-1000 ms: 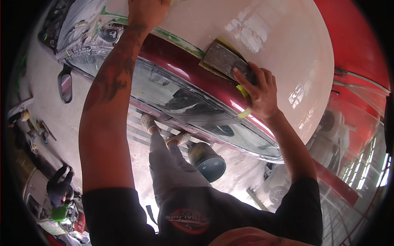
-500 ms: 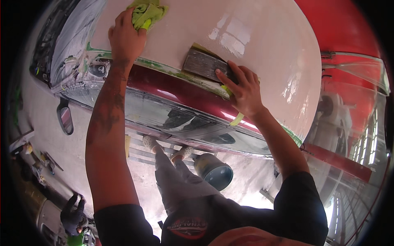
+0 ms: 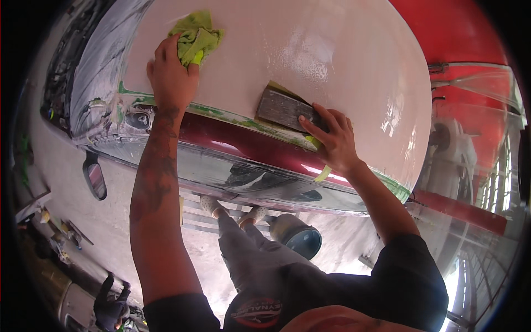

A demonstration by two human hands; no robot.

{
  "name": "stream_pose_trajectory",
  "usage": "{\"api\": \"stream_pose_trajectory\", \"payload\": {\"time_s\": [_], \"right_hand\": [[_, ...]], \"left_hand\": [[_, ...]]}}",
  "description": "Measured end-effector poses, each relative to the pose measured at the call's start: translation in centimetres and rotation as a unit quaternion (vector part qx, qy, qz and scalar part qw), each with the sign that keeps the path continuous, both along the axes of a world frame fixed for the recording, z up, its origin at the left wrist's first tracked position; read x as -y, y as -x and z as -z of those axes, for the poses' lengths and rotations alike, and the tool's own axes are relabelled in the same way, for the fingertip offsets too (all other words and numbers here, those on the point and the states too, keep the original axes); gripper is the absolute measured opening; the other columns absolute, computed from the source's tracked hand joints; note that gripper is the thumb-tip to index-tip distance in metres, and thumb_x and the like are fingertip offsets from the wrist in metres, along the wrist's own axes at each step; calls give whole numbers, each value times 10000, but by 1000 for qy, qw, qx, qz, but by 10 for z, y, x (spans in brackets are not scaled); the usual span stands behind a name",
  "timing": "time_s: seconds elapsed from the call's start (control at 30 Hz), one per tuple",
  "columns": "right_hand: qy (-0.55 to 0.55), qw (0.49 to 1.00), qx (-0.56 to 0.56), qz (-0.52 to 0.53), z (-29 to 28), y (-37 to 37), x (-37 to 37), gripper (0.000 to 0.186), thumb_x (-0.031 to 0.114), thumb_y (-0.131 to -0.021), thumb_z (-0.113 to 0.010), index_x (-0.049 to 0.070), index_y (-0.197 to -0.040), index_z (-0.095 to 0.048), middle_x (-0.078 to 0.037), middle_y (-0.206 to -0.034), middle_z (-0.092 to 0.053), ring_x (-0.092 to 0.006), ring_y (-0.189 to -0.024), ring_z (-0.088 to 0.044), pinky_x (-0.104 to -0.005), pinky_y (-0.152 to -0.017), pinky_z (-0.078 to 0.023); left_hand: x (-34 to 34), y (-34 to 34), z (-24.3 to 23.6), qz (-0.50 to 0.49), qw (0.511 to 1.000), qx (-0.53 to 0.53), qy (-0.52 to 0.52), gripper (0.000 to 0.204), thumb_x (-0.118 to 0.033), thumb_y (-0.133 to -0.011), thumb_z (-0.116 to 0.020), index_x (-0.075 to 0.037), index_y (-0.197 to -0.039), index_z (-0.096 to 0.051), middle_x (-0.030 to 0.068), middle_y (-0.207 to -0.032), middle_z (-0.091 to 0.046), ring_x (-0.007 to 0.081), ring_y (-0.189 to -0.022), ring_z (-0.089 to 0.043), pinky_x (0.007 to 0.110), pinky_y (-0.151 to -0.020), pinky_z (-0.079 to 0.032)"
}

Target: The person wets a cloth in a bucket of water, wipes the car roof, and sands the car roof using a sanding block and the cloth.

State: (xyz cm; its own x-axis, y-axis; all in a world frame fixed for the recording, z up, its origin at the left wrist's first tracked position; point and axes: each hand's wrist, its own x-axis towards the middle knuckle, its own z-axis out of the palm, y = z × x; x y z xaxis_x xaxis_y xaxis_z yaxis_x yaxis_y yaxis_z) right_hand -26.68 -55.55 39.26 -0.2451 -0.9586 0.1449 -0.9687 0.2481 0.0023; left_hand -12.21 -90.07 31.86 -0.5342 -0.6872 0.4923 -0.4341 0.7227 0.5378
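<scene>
A car's roof [image 3: 343, 61], coated pale and wet, fills the upper view, with green masking tape along its edge above the dark red side. My left hand [image 3: 171, 74] grips a crumpled yellow-green cloth [image 3: 196, 36] and presses it on the roof at the upper left. A grey rectangular sanding block [image 3: 282, 109] lies flat near the roof's edge, and my right hand [image 3: 332, 138] is closed over its right end. Both forearms reach up from the lower edge.
The side windows [image 3: 232, 177] and a side mirror [image 3: 95, 180] lie below the roof edge. My legs stand on a slatted step [image 3: 193, 213] beside a grey bucket [image 3: 296, 238]. Tools and black gloves [image 3: 110, 307] lie at lower left; a red structure [image 3: 459, 33] stands at right.
My left hand with the cloth has come down into view on the roof's upper left. The right hand and sanding block stay at the roof edge, while the view has shifted.
</scene>
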Motion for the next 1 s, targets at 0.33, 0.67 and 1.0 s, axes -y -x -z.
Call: {"api": "stream_pose_trajectory", "payload": {"time_s": [0.33, 0.67, 1.0], "right_hand": [[127, 990, -37, 48, 5, 99, 142, 502, 147, -837, -654, 291, -1317, -615, -93, -1336, -580, -353, -1105, -565, -472, -923, -489], [59, 997, -52, -8, 11, 46, 113, 549, 146, -791, -687, 288, -1315, -611, -104, -1278, -555, -328, -1037, -571, -455, -837, -483], [-10, 999, -25, -28, -20, -15, 23, 574, 193, -786, -719, 296, -1341, -614, -143, -1361, -522, -334, -1060, -566, -469, -836, -466]], "left_hand": [[0, 0, -4, 15, 1000, -22, 0, 654, -119, -763, -670, -119, -1379, -450, 114, -1354, -508, 324, -1256, -500, 527, -1051, -338], [1, 0, 4, -2, 1000, -18, 9, 650, -132, -777, -670, -127, -1386, -444, 107, -1352, -502, 310, -1269, -487, 520, -1074, -320], [1, 2, 6, -11, 999, -31, 36, 653, -116, -772, -667, -107, -1386, -444, 140, -1320, -509, 357, -1175, -530, 515, -1010, -376]]}}
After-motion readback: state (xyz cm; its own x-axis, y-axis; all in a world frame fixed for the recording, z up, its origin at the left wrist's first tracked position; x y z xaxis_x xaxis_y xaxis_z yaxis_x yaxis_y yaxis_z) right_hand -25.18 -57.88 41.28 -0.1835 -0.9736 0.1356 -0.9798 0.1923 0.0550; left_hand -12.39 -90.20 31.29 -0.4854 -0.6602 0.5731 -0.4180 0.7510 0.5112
